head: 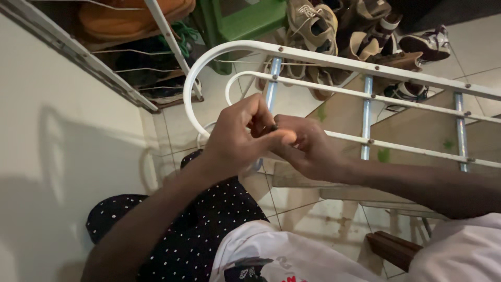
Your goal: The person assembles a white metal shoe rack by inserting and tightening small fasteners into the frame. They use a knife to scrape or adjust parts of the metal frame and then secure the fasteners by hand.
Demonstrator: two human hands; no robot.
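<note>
Head view: left hand (235, 138) and right hand (308, 146) pressed together over white metal rack frame (334, 61), fingers (261, 117) pinching small dark part (273, 127), mostly hidden. Could slip out, being tiny and smooth, and roll across glossy floor tiles (229, 104) toward shoes (318, 26). Curved painted tubing, blue crossbars (367, 117)
</note>
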